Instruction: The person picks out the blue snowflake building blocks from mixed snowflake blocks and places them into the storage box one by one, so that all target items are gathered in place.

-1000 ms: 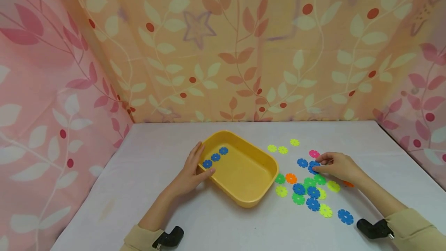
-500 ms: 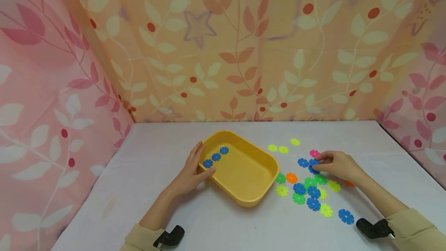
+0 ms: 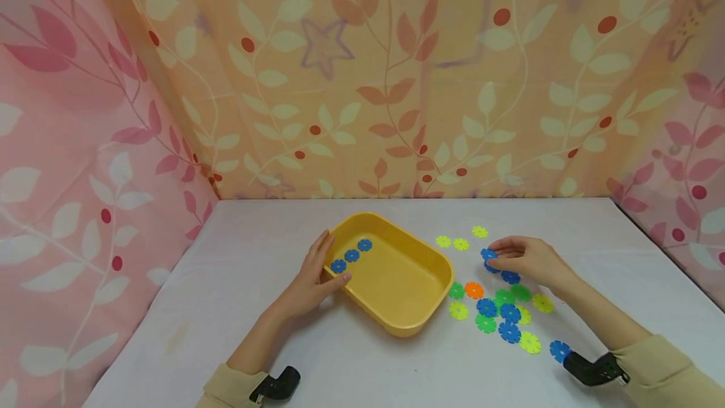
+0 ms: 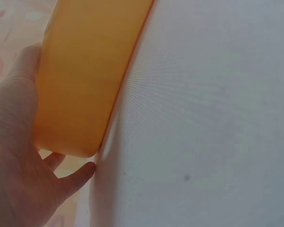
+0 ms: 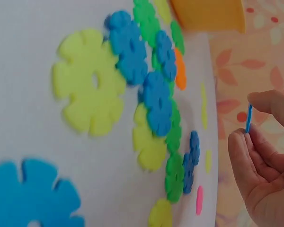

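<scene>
My left hand [image 3: 308, 281] holds the left end of a yellow plastic tray [image 3: 399, 285], its thumb over the rim. In the left wrist view the fingers lie round the tray's corner [image 4: 80, 94]. Three blue notched discs [image 3: 352, 255] lie in a row inside the tray. My right hand [image 3: 535, 261] pinches another blue notched disc [image 3: 488, 254] between thumb and fingertips. The right wrist view shows this blue disc [image 5: 249, 118] edge-on, raised off the table. Just below the hand lies a further blue disc [image 3: 511, 277] on the table.
Right of the tray, loose discs lie scattered and partly overlapping: green [image 3: 485, 323], yellow [image 3: 530, 342], orange [image 3: 474, 290] and several blue [image 3: 510, 332]. Three yellow discs [image 3: 460, 244] lie farther back. Patterned curtains [image 3: 385, 80] stand behind and beside the white table [image 3: 255, 225].
My right hand has lifted a blue disc from the pile and moved left and slightly back with it. My left hand and the tray have stayed in place.
</scene>
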`<act>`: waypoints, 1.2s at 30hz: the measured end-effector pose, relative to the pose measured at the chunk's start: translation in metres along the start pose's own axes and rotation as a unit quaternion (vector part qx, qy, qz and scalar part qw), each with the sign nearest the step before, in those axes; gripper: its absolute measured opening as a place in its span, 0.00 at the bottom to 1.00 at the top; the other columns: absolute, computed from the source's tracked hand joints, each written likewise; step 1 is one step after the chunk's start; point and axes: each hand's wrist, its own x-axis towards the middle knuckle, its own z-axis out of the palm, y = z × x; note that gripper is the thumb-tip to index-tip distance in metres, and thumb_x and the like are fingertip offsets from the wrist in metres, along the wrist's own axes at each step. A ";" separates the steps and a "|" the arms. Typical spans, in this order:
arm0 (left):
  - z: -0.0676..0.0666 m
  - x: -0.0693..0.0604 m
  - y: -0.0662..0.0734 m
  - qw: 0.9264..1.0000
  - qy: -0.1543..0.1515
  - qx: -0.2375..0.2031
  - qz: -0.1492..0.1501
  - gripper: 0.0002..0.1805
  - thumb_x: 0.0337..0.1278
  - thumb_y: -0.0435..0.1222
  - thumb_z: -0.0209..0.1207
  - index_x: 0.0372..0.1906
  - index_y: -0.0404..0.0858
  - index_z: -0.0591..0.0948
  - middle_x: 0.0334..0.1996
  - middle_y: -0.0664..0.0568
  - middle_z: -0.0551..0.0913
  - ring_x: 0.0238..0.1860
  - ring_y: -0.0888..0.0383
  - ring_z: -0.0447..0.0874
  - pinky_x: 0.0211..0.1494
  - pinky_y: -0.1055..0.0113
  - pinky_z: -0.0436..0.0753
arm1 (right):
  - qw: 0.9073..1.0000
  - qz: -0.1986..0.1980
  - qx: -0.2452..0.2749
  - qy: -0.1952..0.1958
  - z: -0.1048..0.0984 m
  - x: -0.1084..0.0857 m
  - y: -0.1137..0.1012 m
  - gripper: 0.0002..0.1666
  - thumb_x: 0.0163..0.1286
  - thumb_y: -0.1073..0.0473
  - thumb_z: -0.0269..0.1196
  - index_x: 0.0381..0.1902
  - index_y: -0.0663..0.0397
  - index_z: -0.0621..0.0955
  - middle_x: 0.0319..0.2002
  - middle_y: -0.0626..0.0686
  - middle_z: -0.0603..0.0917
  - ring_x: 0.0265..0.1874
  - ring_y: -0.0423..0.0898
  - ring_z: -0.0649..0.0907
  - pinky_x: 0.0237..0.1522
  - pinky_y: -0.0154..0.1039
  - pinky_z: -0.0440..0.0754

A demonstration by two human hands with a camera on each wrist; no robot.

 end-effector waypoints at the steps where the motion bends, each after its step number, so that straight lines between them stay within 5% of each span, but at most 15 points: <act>1: 0.000 0.000 0.001 1.000 0.000 0.001 -0.001 0.50 0.61 0.53 0.62 0.79 0.42 0.47 0.78 0.55 0.36 0.76 0.48 0.36 0.72 0.39 0.47 | 1.000 -0.004 0.007 0.001 0.002 0.000 -0.003 0.32 0.61 0.44 0.70 0.55 0.60 0.79 0.45 0.55 0.84 0.43 0.49 0.82 0.45 0.42 0.83; 13: -0.003 0.000 0.001 1.000 0.004 0.006 0.000 0.50 0.61 0.52 0.62 0.78 0.40 0.48 0.78 0.53 0.37 0.76 0.48 0.37 0.72 0.40 0.47 | 0.996 -0.050 0.063 -0.025 0.015 0.006 -0.045 0.32 0.60 0.43 0.71 0.57 0.54 0.80 0.50 0.54 0.83 0.47 0.51 0.81 0.46 0.40 0.83; 22: -0.004 -0.002 0.002 1.000 -0.001 0.002 -0.006 0.50 0.61 0.51 0.62 0.78 0.40 0.47 0.78 0.53 0.37 0.76 0.49 0.36 0.73 0.41 0.46 | 0.989 -0.106 0.079 -0.064 0.039 0.022 -0.085 0.25 0.59 0.48 0.72 0.53 0.51 0.83 0.44 0.49 0.85 0.45 0.47 0.82 0.48 0.39 0.81; 36: 0.000 0.000 0.002 1.000 -0.005 -0.008 -0.012 0.50 0.62 0.52 0.61 0.79 0.43 0.46 0.78 0.54 0.36 0.77 0.49 0.35 0.73 0.41 0.45 | 0.962 -0.237 0.048 -0.130 0.077 0.054 -0.152 0.18 0.59 0.56 0.72 0.48 0.50 0.85 0.42 0.45 0.86 0.40 0.43 0.82 0.47 0.37 0.81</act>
